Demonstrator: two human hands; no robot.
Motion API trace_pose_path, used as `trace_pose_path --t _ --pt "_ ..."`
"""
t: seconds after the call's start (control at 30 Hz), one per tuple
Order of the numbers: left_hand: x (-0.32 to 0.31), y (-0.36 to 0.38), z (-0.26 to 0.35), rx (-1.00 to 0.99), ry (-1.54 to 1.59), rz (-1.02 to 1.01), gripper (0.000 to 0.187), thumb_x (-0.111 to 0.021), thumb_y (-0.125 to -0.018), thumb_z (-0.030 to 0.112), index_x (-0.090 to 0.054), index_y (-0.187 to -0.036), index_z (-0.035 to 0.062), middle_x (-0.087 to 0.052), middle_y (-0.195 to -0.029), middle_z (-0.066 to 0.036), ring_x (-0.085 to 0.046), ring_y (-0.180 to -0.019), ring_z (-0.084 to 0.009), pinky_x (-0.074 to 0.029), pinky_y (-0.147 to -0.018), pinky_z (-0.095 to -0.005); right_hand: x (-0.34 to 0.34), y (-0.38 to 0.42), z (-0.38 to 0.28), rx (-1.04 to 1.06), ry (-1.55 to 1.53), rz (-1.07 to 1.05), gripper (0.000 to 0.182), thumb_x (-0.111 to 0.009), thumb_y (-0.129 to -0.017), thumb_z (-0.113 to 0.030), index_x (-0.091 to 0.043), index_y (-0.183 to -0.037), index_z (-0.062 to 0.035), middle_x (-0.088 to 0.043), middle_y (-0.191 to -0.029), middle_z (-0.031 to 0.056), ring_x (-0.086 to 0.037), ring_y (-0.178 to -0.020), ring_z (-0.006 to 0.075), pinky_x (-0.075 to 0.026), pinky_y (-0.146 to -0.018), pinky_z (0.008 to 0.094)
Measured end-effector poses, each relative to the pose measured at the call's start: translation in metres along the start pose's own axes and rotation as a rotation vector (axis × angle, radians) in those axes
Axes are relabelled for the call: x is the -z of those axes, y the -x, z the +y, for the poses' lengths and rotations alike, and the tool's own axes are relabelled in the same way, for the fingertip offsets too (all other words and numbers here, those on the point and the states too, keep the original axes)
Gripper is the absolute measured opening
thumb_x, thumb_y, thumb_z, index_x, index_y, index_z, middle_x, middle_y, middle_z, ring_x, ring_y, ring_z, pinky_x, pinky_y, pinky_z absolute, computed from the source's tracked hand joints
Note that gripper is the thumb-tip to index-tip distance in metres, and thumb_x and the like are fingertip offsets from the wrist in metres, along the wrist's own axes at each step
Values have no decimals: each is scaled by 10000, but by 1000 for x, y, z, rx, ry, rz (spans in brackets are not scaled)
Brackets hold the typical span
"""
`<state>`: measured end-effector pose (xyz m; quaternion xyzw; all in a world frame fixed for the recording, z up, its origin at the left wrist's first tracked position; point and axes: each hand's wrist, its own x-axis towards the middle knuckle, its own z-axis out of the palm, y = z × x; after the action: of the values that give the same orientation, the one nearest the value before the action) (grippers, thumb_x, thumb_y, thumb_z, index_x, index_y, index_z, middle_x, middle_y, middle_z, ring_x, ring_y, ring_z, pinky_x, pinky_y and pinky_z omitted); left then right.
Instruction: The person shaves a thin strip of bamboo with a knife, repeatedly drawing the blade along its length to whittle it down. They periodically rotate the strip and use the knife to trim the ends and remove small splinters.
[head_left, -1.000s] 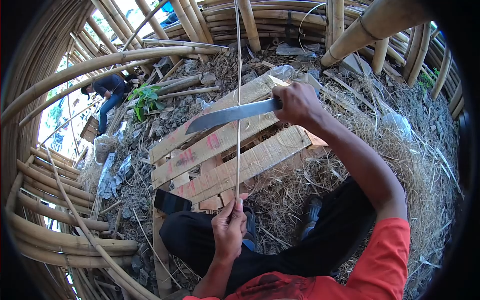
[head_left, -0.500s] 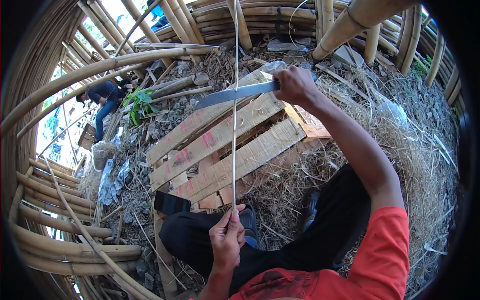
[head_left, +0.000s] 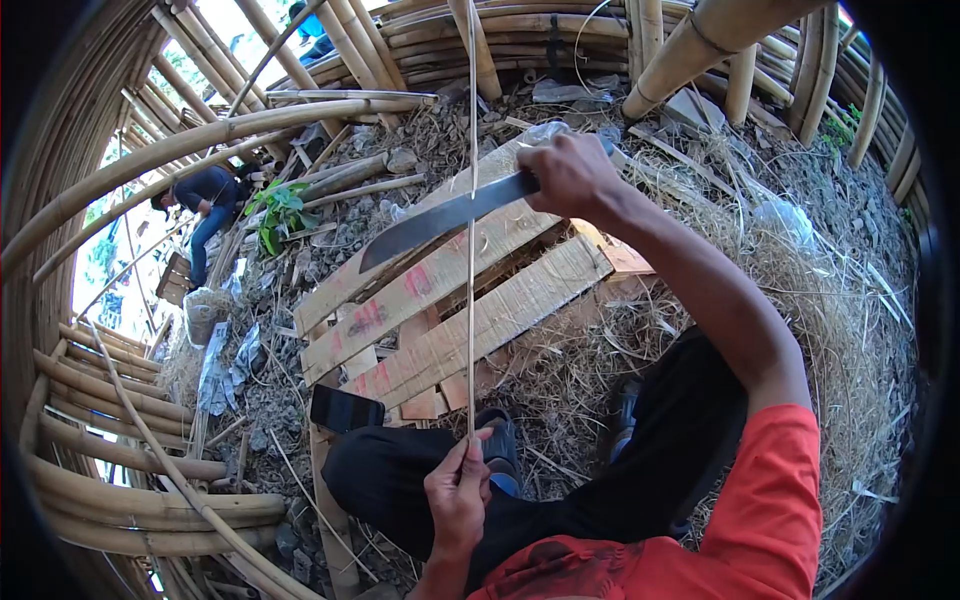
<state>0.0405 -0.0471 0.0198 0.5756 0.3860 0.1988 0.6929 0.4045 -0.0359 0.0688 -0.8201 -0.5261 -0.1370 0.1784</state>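
My right hand (head_left: 572, 176) grips the handle of a machete (head_left: 430, 222), whose broad dark blade points left and slopes down toward its tip. The blade crosses a long thin bamboo strip (head_left: 471, 330) and appears to touch it. Between thumb and fingers, my left hand (head_left: 458, 490) pinches the strip's lower end above my knees. From there the strip runs straight away from me, past the top of the view. Beneath the blade lies a wooden pallet (head_left: 500, 300) with pink marks on its slats.
A phone (head_left: 345, 408) rests by my left knee. Bamboo poles (head_left: 740, 40) and bundled bamboo (head_left: 150, 500) surround the place. Shavings (head_left: 790, 370) cover the ground at right. A person (head_left: 205, 210) is bent over at far left, near a green plant (head_left: 278, 212).
The machete has moved slightly nearer and left, its tip dropping lower. My right hand shifted left with it. My left hand still pinches the strip, a little lower.
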Motion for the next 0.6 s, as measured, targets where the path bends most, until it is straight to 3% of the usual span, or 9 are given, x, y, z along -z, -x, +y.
trace_pose_path --t 0.07,0.2,0.37,0.6 --pt "4 4 -5 -21 -14 4 313 -541 -981 227 -601 -1167 -17 -363 -598 79 -291 -465 5 -215 -400 -180 9 6 -1 -40 50 -52 160 -669 -665 -234 -687 -768 -113 -651 -643 93 -650 -604 248 -507 -552 396" --pt "11 11 -5 -33 -25 26 290 -542 -978 222 -606 -1136 -12 -345 -580 68 -282 -448 -4 -199 -381 -185 7 -2 13 -57 -8 -67 232 -684 -655 -258 -680 -828 -103 -654 -673 123 -651 -626 295 -521 -608 413" --pt "16 23 -2 -27 -38 54 290 -547 -975 231 -609 -1126 -9 -343 -580 66 -282 -452 -8 -198 -384 -182 0 3 17 -13 52 -6 248 -690 -682 -268 -678 -858 -94 -674 -729 143 -676 -691 306 -532 -633 433" --pt "11 25 1 -24 -2 63 295 -547 -975 243 -609 -1125 -3 -345 -585 64 -292 -458 -11 -201 -388 -179 0 -1 27 -141 62 -7 248 -694 -690 -281 -702 -835 -79 -679 -734 155 -676 -684 326 -538 -630 431"
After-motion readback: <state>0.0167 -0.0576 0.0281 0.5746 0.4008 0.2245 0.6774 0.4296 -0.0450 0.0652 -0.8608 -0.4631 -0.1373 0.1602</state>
